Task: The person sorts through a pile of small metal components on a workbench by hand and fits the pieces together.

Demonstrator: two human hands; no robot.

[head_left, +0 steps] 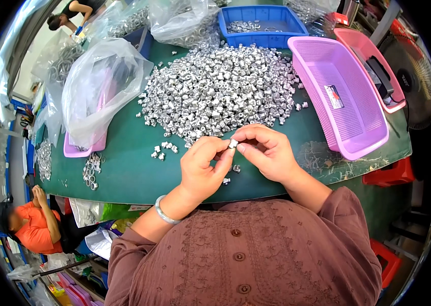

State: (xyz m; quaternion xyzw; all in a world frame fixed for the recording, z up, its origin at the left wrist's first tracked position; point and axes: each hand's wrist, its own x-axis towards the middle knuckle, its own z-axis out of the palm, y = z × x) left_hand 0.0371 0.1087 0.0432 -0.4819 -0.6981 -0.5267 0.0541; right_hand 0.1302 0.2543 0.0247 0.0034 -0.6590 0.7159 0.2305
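Observation:
Between the fingertips of my left hand (203, 166) and my right hand (268, 153) is one small silver metal fitting (233, 144). Both hands are closed in a pinch, thumb against forefinger, and meet over the near side of the table. Just beyond them spreads a large heap of similar silver fittings (220, 92). Several loose fittings (164, 150) lie to the left of my left hand. A couple more fittings (226, 181) rest on the green tabletop below my fingers, partly hidden by my hands.
A pink-purple basket (348, 97) stands right of the heap, a blue bin (261, 38) behind it. Clear plastic bags (106, 92) crowd the left, one over a pink basket (80, 152). Metal rings (90, 176) lie near the left edge. A person in orange (39, 227) sits left.

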